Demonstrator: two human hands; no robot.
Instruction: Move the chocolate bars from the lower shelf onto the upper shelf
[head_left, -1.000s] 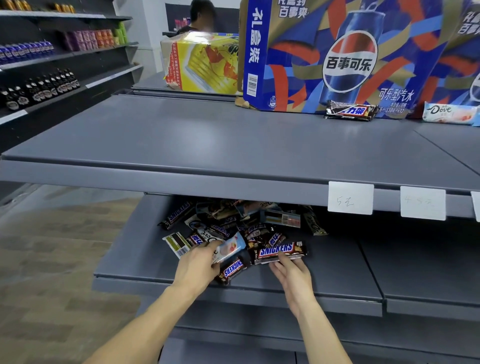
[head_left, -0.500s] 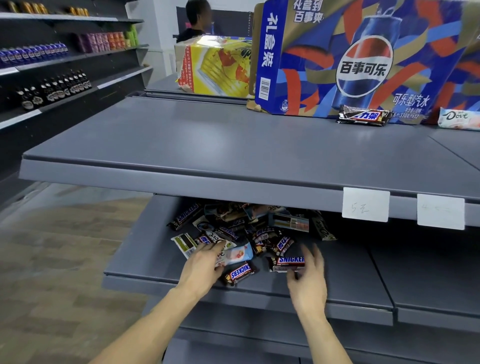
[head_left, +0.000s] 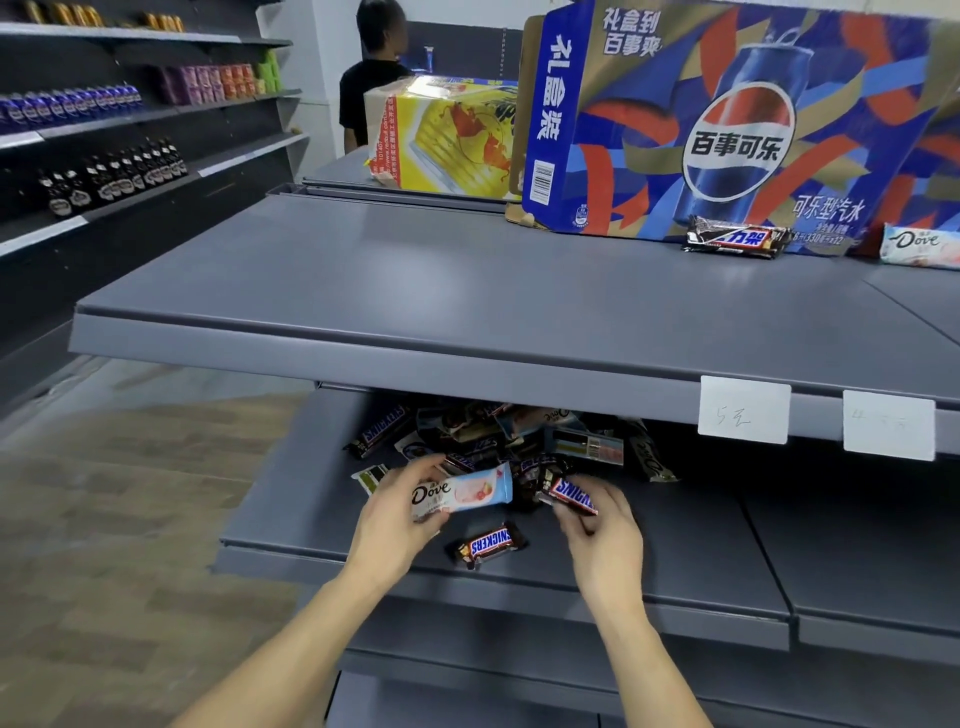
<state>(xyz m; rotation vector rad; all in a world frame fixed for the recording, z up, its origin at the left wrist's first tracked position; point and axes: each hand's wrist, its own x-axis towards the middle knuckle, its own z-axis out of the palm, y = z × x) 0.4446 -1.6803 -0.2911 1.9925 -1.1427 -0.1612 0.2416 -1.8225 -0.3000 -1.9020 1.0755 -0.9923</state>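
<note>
both hands down at the lower shelf (head_left: 322, 499), working the pile of chocolate bars (head_left: 519, 447) that sits at 12 o'clock from the hands, tucked under the upper shelf (head_left: 467, 291) lip.

left hand (head_left: 400, 514): fingers and thumb wrapped round a pale dove bar (head_left: 467, 491), bar roughly level, label facing up, its free end pointing to 3 o'clock. looks lifted clear of the shelf but can't tell for sure.

right hand (head_left: 605, 535): fingers curled, pinching a snickers bar (head_left: 571, 493) at its near end; bar angles off toward 10 o'clock, far end at the pile's edge.

one loose snickers (head_left: 488, 545) lies flat on the lower shelf btwn the two hands, near the front edge, touching neither.

upper shelf: two bars already up there, at 2 o'clock from the hands – a dark-wrapped bar (head_left: 735, 240) w/ blue/red label, and a second dove bar (head_left: 919, 244) further right, cut by frame edge. both sit against the front of a big pepsi carton (head_left: 727, 119). yellow carton (head_left: 441, 135) behind it at 11 o'clock.

two white price tags (head_left: 744, 410) clipped on the upper shelf's front edge, right side.

bg: another person (head_left: 371, 73) in a dark top behind the yellow carton; bottles (head_left: 109, 174) on wall shelving at 10 o'clock.
</note>
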